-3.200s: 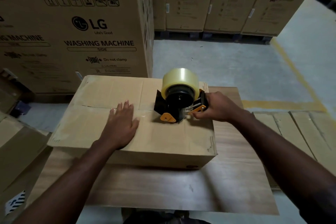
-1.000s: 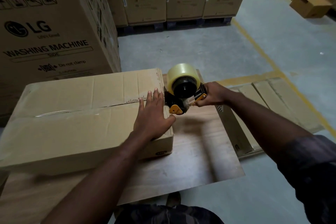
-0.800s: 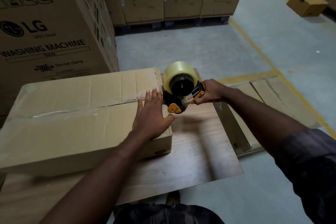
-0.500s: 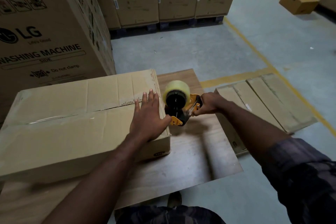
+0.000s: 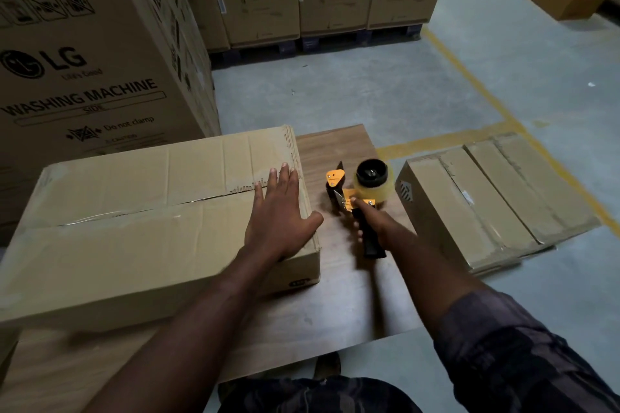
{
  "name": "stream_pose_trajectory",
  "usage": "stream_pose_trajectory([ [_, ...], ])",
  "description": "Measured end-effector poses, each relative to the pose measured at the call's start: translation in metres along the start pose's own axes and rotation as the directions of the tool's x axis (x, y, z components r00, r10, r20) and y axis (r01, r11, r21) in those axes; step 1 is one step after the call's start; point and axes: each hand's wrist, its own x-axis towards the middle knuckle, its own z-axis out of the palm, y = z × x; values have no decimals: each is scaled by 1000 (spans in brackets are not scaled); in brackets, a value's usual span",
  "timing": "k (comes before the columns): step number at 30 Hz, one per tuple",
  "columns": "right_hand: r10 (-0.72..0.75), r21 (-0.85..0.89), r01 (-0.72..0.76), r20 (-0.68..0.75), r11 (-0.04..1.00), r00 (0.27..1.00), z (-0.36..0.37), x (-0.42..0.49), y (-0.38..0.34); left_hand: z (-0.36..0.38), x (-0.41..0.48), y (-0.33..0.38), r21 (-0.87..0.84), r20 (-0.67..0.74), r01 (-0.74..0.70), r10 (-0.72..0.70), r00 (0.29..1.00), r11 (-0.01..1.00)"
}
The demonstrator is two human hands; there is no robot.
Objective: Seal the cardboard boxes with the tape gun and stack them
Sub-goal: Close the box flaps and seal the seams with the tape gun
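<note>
Tape (image 5: 100, 219) shines along the top seam of the plain brown box (image 5: 134, 255). Its flaps are closed, so I can't see inside. It sits on the left of the board (image 5: 335, 305). I have the left hand (image 5: 280, 214) flat on its right end, fingers straight. The right hand (image 5: 374, 226) is wrapped round the tape gun (image 5: 355, 191) handle. Half a second ago the gun stood upright at the box's edge; now it is on its side, just right of the box.

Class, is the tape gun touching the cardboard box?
No, the right hand holds the tape gun over the wooden board, apart from the cardboard box.
</note>
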Motion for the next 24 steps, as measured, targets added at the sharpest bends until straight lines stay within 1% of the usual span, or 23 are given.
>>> stream_pose_trajectory([
  [2,50,142,-64,100,988,994,6,-5,9,0,0,0,-2,0,4,-4,1000,1000],
  [4,73,230,-111,167,967,983,10,-4,17,0,0,0,-6,1,6,-6,1000,1000],
  [6,101,242,-143,179,960,979,15,-5,16,-1,0,0,0,4,2,-2,1000,1000],
  [7,107,218,-141,161,966,981,16,-5,12,-1,0,0,1,4,2,-2,1000,1000],
  [8,113,158,-131,120,979,986,17,-6,7,-1,-1,0,1,3,1,-1,1000,1000],
  [10,164,-55,-162,35,985,986,15,-19,-10,0,-1,0,1,-7,0,0,1000,1000],
  [11,180,-178,-174,19,969,984,14,-32,-21,0,-1,-1,0,-18,-2,2,1000,1000],
  [12,176,-338,-162,12,927,984,13,-43,-34,1,0,-2,-7,-26,-2,2,1000,1000],
  [13,132,-510,-118,-10,852,991,11,-49,-47,1,0,-2,-20,-32,-1,0,1000,1000],
  [14,33,-648,-36,-16,761,999,11,-56,-60,2,0,-3,-36,-36,0,-1,999,999],
  [15,-93,-707,62,-6,705,996,12,-62,-74,1,0,-3,-56,-41,0,-2,999,998],
  [16,-237,-677,205,47,707,970,18,-65,-85,1,0,-2,-80,-48,-2,-2,999,997],
  [17,-339,-538,345,113,769,934,26,-74,-94,0,0,-1,-105,-58,-4,-2,998,994],
  [18,-377,-319,416,179,851,909,40,-80,-100,-1,0,0,-128,-72,-4,-6,997,992],
  [19,-375,-110,409,239,906,896,54,-89,-104,-2,0,0,-145,-87,-2,-11,996,989],
  [20,-361,6,378,312,926,879,71,-94,-103,-2,0,0,-154,-100,-1,-14,995,988],
  [21,-350,58,357,387,932,853,87,-101,-99,-2,-1,-1,-158,-110,-4,-14,994,987],
  [23,-361,61,369,401,927,842,108,-103,-78,-2,-1,-2,-173,-125,-13,-9,992,985],
  [24,-366,66,369,381,927,849,112,-101,-69,-1,-1,-3,-180,-130,-16,-8,992,984],
])
